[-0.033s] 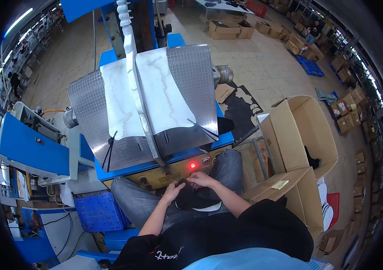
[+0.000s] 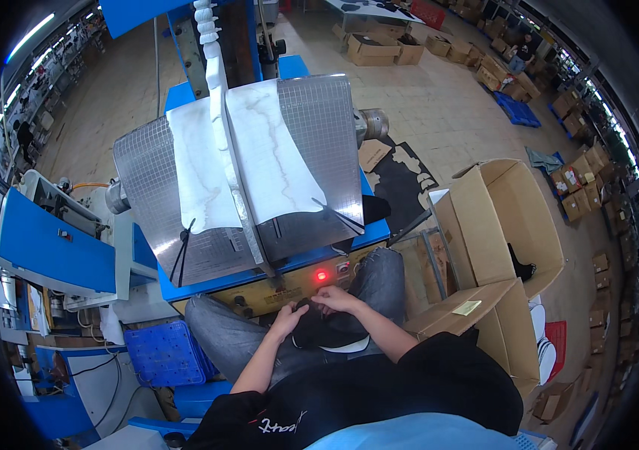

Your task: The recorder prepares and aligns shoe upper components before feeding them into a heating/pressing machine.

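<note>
A black fabric piece with a white lower edge lies over my lap, between my thighs. My left hand pinches its upper left side, the thumb toward the middle. My right hand has its fingers closed on the upper right edge of the same piece. Both hands are close together, just below the front panel of a blue machine. The exact shape of the fabric piece is partly hidden by my hands and too dark to make out.
Ahead stands the machine's curved metal plate, with white cloth under a central bar. A red light glows on its front panel. Open cardboard boxes stand at my right, a blue crate at my left.
</note>
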`<move>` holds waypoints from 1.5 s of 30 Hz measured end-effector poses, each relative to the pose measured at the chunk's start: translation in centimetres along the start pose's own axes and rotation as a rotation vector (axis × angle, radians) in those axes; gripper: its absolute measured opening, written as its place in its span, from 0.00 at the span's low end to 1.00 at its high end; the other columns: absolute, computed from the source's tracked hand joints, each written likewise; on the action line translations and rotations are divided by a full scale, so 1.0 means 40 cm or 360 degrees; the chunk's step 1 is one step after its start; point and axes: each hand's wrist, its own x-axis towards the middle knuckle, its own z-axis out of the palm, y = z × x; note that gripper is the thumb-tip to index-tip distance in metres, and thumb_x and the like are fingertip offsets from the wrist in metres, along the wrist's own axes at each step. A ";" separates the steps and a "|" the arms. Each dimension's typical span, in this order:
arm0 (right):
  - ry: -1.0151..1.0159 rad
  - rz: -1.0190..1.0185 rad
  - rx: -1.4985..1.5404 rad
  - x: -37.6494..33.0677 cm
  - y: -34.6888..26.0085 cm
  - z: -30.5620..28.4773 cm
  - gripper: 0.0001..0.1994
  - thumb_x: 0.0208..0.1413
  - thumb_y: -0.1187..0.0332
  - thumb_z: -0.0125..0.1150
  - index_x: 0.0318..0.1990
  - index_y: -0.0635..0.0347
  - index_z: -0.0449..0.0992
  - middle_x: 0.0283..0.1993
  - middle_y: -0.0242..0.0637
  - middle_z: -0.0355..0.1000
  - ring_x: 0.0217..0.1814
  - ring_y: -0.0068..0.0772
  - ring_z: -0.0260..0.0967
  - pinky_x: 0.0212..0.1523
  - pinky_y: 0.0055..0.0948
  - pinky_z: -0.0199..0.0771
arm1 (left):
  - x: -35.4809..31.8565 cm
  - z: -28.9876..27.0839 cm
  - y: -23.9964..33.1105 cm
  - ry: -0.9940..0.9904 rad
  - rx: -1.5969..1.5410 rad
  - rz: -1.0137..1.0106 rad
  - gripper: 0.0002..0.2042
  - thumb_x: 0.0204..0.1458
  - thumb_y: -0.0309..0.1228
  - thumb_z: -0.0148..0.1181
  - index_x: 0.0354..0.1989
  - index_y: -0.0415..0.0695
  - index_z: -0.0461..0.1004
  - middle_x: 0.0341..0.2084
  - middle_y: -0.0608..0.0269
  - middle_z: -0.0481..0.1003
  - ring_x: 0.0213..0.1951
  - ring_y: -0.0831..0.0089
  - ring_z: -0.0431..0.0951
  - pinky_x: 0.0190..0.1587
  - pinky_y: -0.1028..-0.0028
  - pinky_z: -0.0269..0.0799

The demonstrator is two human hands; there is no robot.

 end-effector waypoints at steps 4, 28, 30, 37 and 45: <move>-0.0005 -0.0013 -0.0001 -0.001 0.001 -0.001 0.17 0.60 0.56 0.55 0.40 0.65 0.72 0.32 0.41 0.74 0.30 0.29 0.74 0.30 0.25 0.76 | -0.005 0.001 0.014 -0.0007 0.0020 -0.0053 0.20 0.55 0.40 0.58 0.45 0.33 0.71 0.36 0.56 0.76 0.39 0.72 0.75 0.44 0.75 0.68; -0.0159 -0.0015 -0.0071 -0.014 -0.019 -0.008 0.21 0.59 0.52 0.56 0.36 0.66 0.75 0.32 0.40 0.74 0.31 0.29 0.75 0.32 0.25 0.75 | -0.021 0.004 0.052 0.0026 0.0122 -0.0087 0.15 0.57 0.39 0.56 0.40 0.37 0.70 0.32 0.64 0.72 0.36 0.77 0.69 0.41 0.77 0.66; -0.0265 -0.0006 -0.0081 -0.018 -0.015 -0.011 0.22 0.59 0.51 0.56 0.35 0.67 0.75 0.32 0.40 0.74 0.32 0.29 0.75 0.34 0.25 0.75 | -0.019 0.005 0.049 0.0036 0.0136 -0.0105 0.15 0.57 0.39 0.56 0.40 0.37 0.70 0.31 0.64 0.71 0.35 0.77 0.69 0.40 0.77 0.66; -0.0492 0.0035 -0.0176 -0.065 -0.066 -0.008 0.27 0.53 0.45 0.61 0.36 0.66 0.77 0.33 0.38 0.73 0.38 0.26 0.72 0.39 0.25 0.74 | -0.001 -0.001 -0.008 0.0087 0.0106 -0.0014 0.18 0.56 0.41 0.55 0.42 0.35 0.71 0.35 0.53 0.75 0.39 0.67 0.75 0.44 0.71 0.67; -0.0549 0.0000 -0.0154 -0.068 -0.065 -0.017 0.21 0.53 0.49 0.63 0.31 0.62 0.77 0.30 0.28 0.68 0.35 0.18 0.66 0.40 0.24 0.71 | -0.197 -0.070 0.224 0.0144 0.1276 0.0208 0.21 0.54 0.47 0.52 0.37 0.37 0.78 0.30 0.45 0.78 0.36 0.50 0.78 0.43 0.60 0.73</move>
